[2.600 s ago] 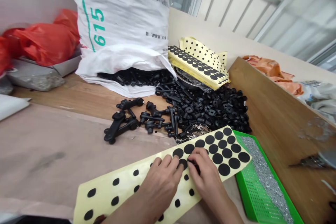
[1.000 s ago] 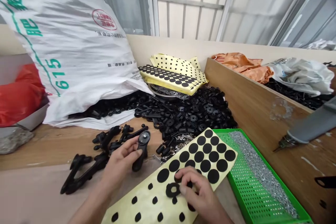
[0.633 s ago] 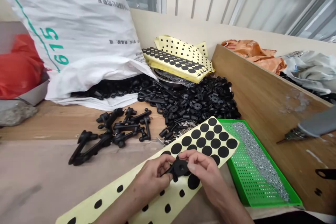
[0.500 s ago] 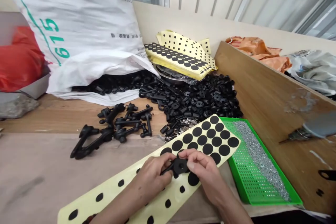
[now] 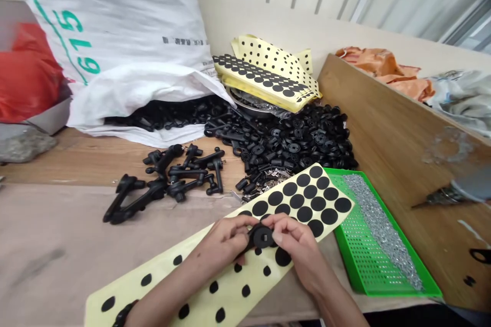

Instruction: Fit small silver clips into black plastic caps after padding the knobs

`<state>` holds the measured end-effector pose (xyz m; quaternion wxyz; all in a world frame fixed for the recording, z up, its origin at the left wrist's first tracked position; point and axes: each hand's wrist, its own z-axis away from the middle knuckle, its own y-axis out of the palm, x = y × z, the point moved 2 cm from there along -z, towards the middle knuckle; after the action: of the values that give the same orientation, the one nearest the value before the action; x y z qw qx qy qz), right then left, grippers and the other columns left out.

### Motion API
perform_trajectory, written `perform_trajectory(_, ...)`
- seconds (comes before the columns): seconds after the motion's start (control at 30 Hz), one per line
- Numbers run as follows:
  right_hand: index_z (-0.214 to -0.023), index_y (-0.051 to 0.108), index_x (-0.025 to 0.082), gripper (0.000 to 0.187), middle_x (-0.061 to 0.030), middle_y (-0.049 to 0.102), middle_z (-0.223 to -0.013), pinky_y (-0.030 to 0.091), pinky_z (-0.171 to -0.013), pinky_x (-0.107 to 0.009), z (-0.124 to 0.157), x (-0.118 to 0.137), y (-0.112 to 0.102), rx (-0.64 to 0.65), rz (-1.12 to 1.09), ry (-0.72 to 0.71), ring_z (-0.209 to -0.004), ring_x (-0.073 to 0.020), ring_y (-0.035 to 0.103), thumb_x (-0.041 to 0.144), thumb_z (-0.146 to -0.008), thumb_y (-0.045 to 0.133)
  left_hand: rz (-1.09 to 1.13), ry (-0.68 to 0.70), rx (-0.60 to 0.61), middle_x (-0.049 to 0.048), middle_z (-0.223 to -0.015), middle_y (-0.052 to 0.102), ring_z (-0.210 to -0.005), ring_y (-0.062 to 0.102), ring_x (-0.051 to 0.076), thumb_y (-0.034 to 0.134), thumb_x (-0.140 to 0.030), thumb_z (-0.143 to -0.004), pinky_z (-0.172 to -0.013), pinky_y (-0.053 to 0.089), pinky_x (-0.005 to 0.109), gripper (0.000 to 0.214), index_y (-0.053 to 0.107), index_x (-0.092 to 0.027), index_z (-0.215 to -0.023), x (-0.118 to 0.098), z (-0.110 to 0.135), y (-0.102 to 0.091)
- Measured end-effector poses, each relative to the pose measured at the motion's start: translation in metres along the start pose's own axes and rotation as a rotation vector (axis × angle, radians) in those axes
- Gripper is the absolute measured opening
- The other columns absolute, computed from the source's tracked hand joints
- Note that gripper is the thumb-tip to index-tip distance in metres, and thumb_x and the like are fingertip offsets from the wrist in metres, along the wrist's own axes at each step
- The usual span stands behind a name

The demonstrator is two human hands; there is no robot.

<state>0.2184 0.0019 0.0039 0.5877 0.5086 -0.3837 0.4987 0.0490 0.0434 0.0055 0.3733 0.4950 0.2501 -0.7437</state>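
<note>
Between my two hands is a black plastic crank handle with a round, disc-like end [image 5: 263,237] that has a hole in its middle. My left hand [image 5: 226,237] is closed around the arm of the handle. With thumb and fingers, my right hand [image 5: 295,242] pinches the right edge of the disc; whether a thin sticker lies there is hidden. Both hands are just above a yellow sheet of round black stickers [image 5: 257,283]. Large dots fill its far end, and small, spaced dots show on the near part. Several similar black crank handles [image 5: 180,173] lie on the table to the left.
A heap of black plastic parts [image 5: 295,138] lies behind the sheet, beside a white woven sack [image 5: 126,25]. More sticker sheets [image 5: 268,82] rest on a bowl. At right are a green tray [image 5: 356,265] of small metal pieces, a wooden partition [image 5: 383,127] and a power driver [image 5: 445,196].
The crank handle has turned slightly and risen a little in my hands. My left fingers have shifted along its arm, while my right hand keeps its pinch at the disc's edge.
</note>
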Motion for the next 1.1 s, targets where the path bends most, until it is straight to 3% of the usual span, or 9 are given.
perform_trajectory(0.27, -0.062, 0.058, 0.019, 0.013, -0.0053, 0.063, -0.095, 0.039, -0.077, -0.029, -0.001, -0.0023, -0.0001, -0.026, 0.007, -0.013, -0.09, -0.0214, 0.054, 0.025, -0.072, 0.065, -0.023, 0.001, -0.021, -0.0009, -0.07, 0.06, -0.054, 0.056, 0.013, 0.046, -0.029, -0.08, -0.052, 0.043, 0.022, 0.035, 0.064, -0.017, -0.108, 0.0011, 0.0012, -0.0037)
perform_trajectory(0.5, -0.062, 0.058, 0.019, 0.014, -0.0055, 0.063, -0.093, 0.04, -0.076, -0.029, 0.0, -0.0005, 0.0022, -0.028, 0.044, -0.029, -0.088, -0.0214, 0.055, 0.025, -0.072, 0.065, -0.019, 0.0, -0.039, -0.0014, -0.064, 0.064, -0.054, 0.059, 0.015, 0.045, -0.029, -0.081, -0.052, 0.042, 0.022, 0.036, 0.065, -0.017, -0.108, -0.0013, 0.0038, -0.005)
perform_trajectory(0.9, -0.063, 0.058, 0.019, 0.016, -0.0044, 0.063, -0.091, 0.04, -0.074, -0.028, 0.0004, 0.0012, 0.0025, -0.016, 0.069, -0.048, -0.086, -0.0203, 0.054, 0.027, -0.074, 0.065, 0.01, -0.008, -0.011, -0.0007, -0.066, 0.059, -0.051, 0.051, 0.011, 0.055, -0.041, -0.08, -0.05, 0.044, 0.021, 0.039, 0.065, -0.014, -0.106, -0.0028, 0.0022, -0.0015)
perform_trajectory(1.1, -0.064, 0.057, 0.019, 0.014, -0.005, 0.063, -0.09, 0.04, -0.073, -0.029, 0.0006, 0.0017, 0.003, -0.009, 0.1, -0.063, -0.084, -0.0199, 0.055, 0.025, -0.075, 0.063, -0.003, -0.016, -0.03, -0.0021, -0.065, 0.056, -0.05, 0.05, 0.01, 0.057, -0.039, -0.078, -0.049, 0.044, 0.021, 0.038, 0.064, -0.014, -0.106, 0.0001, 0.002, 0.0006)
